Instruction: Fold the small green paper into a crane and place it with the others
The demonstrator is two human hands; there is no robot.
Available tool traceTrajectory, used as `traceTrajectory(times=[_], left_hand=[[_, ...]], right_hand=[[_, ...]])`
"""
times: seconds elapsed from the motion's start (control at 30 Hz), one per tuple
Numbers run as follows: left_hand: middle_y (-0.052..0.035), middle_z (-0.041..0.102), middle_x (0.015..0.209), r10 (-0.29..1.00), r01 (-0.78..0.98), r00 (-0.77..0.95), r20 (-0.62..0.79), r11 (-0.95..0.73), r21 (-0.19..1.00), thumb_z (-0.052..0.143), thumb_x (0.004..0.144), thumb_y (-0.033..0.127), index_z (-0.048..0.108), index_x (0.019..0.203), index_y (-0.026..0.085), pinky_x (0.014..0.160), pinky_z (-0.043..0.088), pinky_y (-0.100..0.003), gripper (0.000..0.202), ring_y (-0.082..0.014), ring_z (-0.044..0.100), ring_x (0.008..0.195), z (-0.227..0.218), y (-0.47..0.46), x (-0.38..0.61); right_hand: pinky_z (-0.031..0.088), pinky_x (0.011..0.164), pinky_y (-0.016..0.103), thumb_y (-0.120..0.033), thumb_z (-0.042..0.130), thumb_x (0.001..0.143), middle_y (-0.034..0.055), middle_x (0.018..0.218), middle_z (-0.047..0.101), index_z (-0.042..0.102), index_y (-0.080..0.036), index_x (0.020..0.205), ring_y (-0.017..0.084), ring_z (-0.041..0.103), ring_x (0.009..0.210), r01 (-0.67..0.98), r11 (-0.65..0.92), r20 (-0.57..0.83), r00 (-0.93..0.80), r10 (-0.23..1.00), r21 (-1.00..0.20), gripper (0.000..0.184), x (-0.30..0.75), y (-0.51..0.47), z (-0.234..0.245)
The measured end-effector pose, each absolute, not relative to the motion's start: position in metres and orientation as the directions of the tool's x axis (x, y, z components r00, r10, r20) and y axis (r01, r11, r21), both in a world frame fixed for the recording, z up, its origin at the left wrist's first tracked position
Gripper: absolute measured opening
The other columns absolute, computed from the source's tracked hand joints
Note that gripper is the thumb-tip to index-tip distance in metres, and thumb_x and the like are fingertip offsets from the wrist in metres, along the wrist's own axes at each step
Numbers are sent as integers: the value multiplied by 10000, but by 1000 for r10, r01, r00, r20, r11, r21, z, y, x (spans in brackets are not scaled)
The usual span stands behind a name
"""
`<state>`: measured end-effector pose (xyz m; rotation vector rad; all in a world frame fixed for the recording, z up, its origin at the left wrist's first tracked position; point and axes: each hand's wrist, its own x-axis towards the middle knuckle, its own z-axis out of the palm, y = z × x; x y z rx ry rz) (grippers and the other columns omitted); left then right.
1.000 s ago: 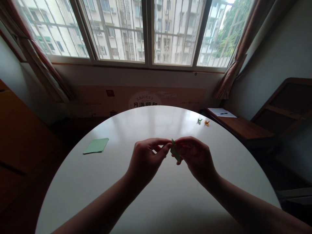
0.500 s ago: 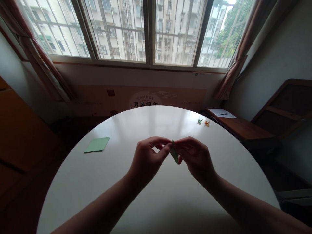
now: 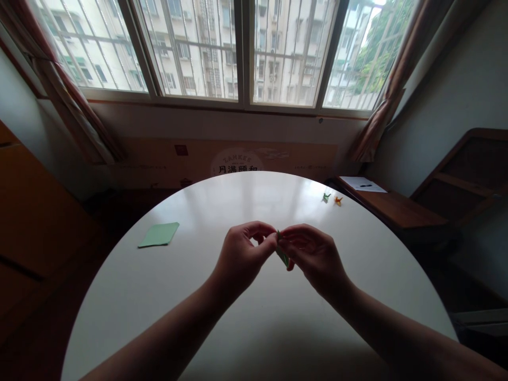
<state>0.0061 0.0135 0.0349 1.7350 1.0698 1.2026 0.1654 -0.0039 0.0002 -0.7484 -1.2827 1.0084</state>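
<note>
A small folded piece of green paper (image 3: 282,256) is pinched between both hands above the middle of the table. My left hand (image 3: 245,251) grips its upper end between thumb and forefinger. From the other side, my right hand (image 3: 313,251) holds it with thumb and fingers closed, covering much of it. The paper hangs tilted, its lower tip pointing down toward the right hand's fingers. How its folds lie is mostly hidden by the fingers.
On the white round table (image 3: 246,328), a stack of light green paper squares (image 3: 159,235) lies at the left. A green folded paper crane (image 3: 326,197) and an orange one (image 3: 338,201) stand near the far right edge. Beyond, a wooden side table (image 3: 391,206) bears a white sheet (image 3: 363,184) and a pen.
My right hand has shifted slightly left, its fingers now covering more of the green paper. The left hand stays almost in place, still pinching the upper end.
</note>
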Motion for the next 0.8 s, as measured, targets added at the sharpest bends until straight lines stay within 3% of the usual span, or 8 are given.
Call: traceTrajectory(times=[0.23,0.57,0.8], left_hand=[[-33,696,683,939,113,247,239,-273,955,690,801,284,753,842,127,412,460,-192,174,-118,543,548,32,17,6],[-16,666,656,934,122,245,261,-297,947,674,803,242,751,826,125,397,464,-174,141,-101,531,528,31,16,5],[-15,652,659,926,40,303,226,-250,967,706,798,280,751,864,129,390,458,-176,171,-109,532,551,28,19,4]], right_hand=[[545,422,214,-233,797,786,36,776,751,772,-223,908,166,670,643,-221,371,382,-11,924,-902,125,168,-3,-2],[557,439,226,-257,798,790,35,767,743,760,-203,888,166,675,647,-218,350,366,-35,930,-911,118,168,-3,0],[563,451,226,-218,854,726,11,754,727,712,-218,904,178,686,674,-188,383,391,-3,920,-904,228,168,-3,-1]])
